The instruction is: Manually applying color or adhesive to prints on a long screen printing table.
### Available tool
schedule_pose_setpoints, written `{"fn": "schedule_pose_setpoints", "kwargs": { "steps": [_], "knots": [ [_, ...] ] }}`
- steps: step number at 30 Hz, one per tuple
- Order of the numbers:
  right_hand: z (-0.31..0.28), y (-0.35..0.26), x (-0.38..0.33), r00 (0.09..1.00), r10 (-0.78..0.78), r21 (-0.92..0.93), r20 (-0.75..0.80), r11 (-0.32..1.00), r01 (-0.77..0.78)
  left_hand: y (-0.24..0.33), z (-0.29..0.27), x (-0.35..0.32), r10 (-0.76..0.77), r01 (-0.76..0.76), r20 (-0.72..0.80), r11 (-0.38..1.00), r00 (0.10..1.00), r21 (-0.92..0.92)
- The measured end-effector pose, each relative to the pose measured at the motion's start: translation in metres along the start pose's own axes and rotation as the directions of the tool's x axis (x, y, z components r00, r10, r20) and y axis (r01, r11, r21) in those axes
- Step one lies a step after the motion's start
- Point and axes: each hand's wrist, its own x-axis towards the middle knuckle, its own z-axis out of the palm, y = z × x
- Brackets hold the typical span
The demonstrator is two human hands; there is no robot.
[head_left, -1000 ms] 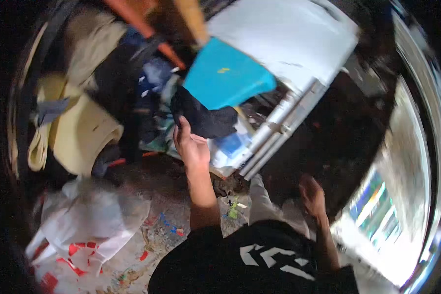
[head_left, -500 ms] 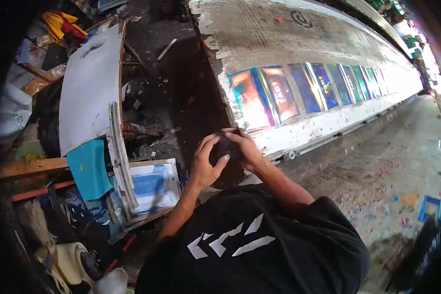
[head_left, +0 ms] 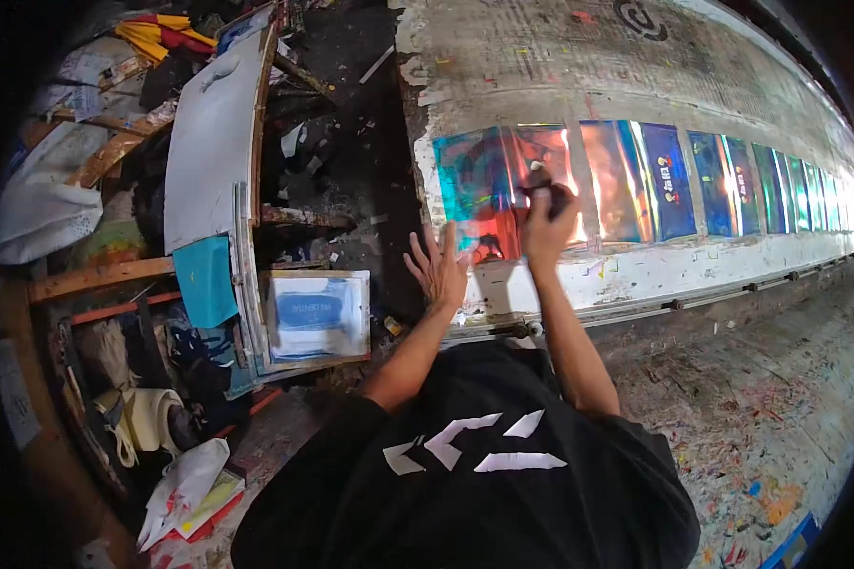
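On the counter [head_left: 503, 81], the nearest iridescent foil sheet [head_left: 474, 180] is lying flat at the left end of a row, shining turquoise, red and blue. The right hand [head_left: 550, 220] is reaching over the right part of this sheet, and its grip is pinching a small dark object [head_left: 539, 182] just above or on the foil; whether the two are touching cannot be told, and the blur is hiding what kind of object it is. The left hand [head_left: 438, 273] is staying out of any hold: its grip is spread, with the fingers fanning out at the sheet's lower left corner.

To the right of the sheet, further iridescent foil sheets [head_left: 674, 180] are running on in a line, the closest showing copper and deep blue. Beyond the sheet, to its upper right, a round black emblem [head_left: 641, 17] is marking the worn surface. On the person's side of the sheet, a metal rail [head_left: 674, 304] is following the counter's edge. Well to the left of the sheet, a white board [head_left: 213, 133] is slanting; lower left of the sheet, a white-bordered frame with a blue patch [head_left: 318, 315] is lying near a turquoise panel [head_left: 205, 283].
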Motion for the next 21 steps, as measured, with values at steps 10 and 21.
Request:
{"fn": "schedule_pose_setpoints", "kwargs": {
  "steps": [10,21],
  "knots": [
    [0.098,0.058,0.012,0.556,-0.398,-0.25,0.73,0.602,0.759,-0.007,0.001,0.008,-0.094,0.07,0.14,0.983,0.986,0.168],
    [0.001,0.041,-0.038,0.377,-0.105,-0.211,0.92,0.677,0.705,-0.007,0.009,0.021,-0.256,0.18,0.343,0.955,0.904,0.237]
  ]
}}
